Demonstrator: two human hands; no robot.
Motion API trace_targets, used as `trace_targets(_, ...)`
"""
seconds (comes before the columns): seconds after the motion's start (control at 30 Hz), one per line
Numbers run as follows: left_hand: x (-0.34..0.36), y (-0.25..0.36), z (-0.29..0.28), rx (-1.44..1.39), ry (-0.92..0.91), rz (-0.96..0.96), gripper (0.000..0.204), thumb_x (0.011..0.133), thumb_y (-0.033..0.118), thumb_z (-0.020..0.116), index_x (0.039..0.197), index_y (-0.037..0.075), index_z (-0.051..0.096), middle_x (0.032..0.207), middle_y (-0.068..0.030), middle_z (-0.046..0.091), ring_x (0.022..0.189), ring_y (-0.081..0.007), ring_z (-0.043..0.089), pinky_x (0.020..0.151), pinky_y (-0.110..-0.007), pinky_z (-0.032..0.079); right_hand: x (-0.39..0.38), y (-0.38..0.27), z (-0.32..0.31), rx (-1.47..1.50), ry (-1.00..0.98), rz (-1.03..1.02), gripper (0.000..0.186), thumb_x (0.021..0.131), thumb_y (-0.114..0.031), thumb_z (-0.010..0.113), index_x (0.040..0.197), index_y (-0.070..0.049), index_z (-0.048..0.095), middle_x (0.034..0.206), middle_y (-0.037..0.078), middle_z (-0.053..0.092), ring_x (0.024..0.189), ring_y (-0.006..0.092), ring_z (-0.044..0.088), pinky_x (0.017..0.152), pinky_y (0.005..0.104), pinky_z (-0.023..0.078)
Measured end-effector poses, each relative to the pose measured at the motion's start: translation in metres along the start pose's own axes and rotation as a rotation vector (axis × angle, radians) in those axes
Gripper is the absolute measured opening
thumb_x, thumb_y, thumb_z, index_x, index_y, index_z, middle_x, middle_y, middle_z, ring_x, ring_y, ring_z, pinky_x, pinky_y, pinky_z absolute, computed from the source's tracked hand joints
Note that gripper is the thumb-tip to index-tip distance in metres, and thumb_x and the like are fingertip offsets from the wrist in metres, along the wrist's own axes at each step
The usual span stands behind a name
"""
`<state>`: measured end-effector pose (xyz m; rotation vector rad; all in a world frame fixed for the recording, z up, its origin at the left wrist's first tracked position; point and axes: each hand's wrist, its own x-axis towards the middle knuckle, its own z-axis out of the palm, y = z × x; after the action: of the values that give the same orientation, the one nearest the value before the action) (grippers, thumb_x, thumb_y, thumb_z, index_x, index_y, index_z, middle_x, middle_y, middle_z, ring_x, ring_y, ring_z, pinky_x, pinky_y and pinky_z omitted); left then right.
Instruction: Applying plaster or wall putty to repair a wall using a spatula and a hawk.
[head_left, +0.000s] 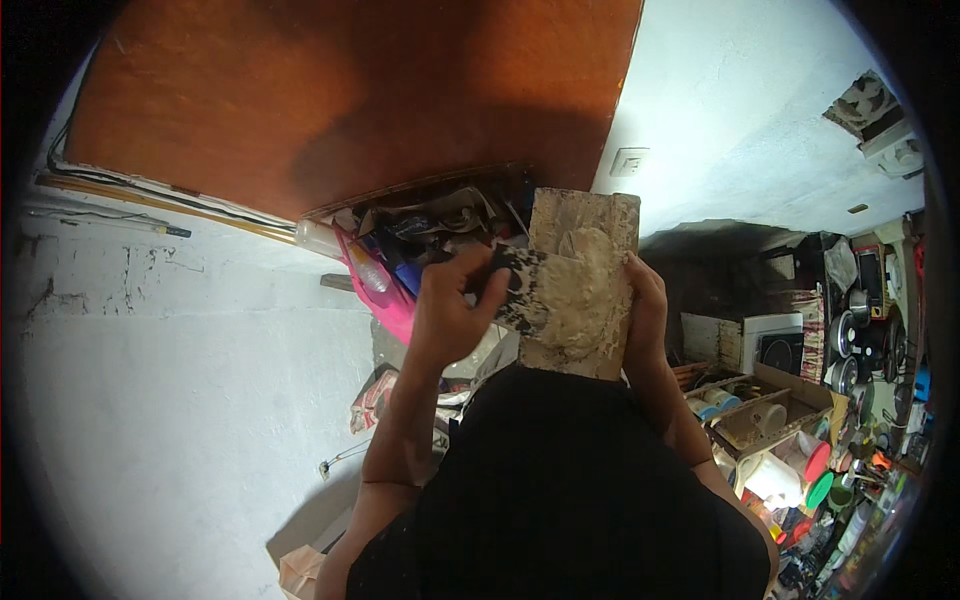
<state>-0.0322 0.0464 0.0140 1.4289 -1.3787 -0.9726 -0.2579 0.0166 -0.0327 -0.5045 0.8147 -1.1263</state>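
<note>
My left hand [455,310] grips a dark, paste-smeared flat scraper [522,285] by its end, fingers closed on it. The scraper lies against a worn rectangular board [560,210], which is held upright in front of my chest and carries thick beige paste [585,300]. My right hand [648,310] is wrapped round the board's right edge. The scraper's far edge merges into the paste, so I cannot make out where it ends.
An orange panel [340,70] is ahead, above a heap of odds and ends with a pink bag [385,305]. A white wall [150,400] is at left. At right are a wooden box [765,405], cookware [845,335], tubs with red and green lids [815,460] and a wall switch [630,160].
</note>
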Motion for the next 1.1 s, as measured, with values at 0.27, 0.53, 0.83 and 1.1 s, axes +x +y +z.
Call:
trace_targets(0.27, 0.006, 0.068, 0.004, 0.397, 0.060, 0.146, 0.012, 0.084, 0.007, 0.063, 0.079, -0.001, 0.055, 0.057, -0.0164, 0.053, 0.050, -0.0240, 0.054, 0.049, -0.037, 0.040, 0.000, 0.004, -0.005, -0.076, 0.102, 0.007, 0.035, 0.096, -0.028, 0.053, 0.101, 0.005, 0.060, 0.088, 0.012, 0.066, 0.073, 0.0163, 0.065, 0.064, 0.0273, 0.054)
trace_targets(0.53, 0.007, 0.086, 0.036, 0.763, -0.116, 0.170, 0.015, 0.083, 0.014, 0.063, 0.076, 0.003, 0.055, 0.063, -0.0187, 0.059, 0.064, -0.0405, 0.061, 0.055, -0.048, 0.045, -0.005, 0.008, -0.003, -0.017, 0.010, -0.018, 0.035, 0.099, -0.027, 0.044, 0.112, 0.002, 0.058, 0.097, 0.011, 0.066, 0.082, 0.0161, 0.066, 0.073, 0.0277, 0.055)
trace_targets(0.83, 0.012, 0.088, 0.026, 0.705, -0.028, 0.202, 0.016, 0.083, 0.012, 0.063, 0.074, 0.002, 0.053, 0.060, -0.0192, 0.058, 0.060, -0.0404, 0.060, 0.053, -0.047, 0.044, -0.001, 0.008, 0.001, -0.007, 0.032, -0.034, 0.036, 0.099, -0.028, 0.049, 0.111, 0.004, 0.058, 0.097, 0.012, 0.066, 0.081, 0.0170, 0.067, 0.072, 0.0280, 0.055)
trace_targets(1.1, 0.021, 0.083, 0.017, 0.682, -0.063, 0.199, 0.015, 0.083, 0.010, 0.063, 0.075, 0.001, 0.055, 0.060, -0.0193, 0.056, 0.058, -0.0397, 0.058, 0.051, -0.044, 0.042, -0.001, 0.005, 0.002, -0.023, 0.036, -0.032, 0.035, 0.099, -0.028, 0.051, 0.106, 0.006, 0.059, 0.091, 0.013, 0.066, 0.077, 0.0165, 0.066, 0.068, 0.0279, 0.054)
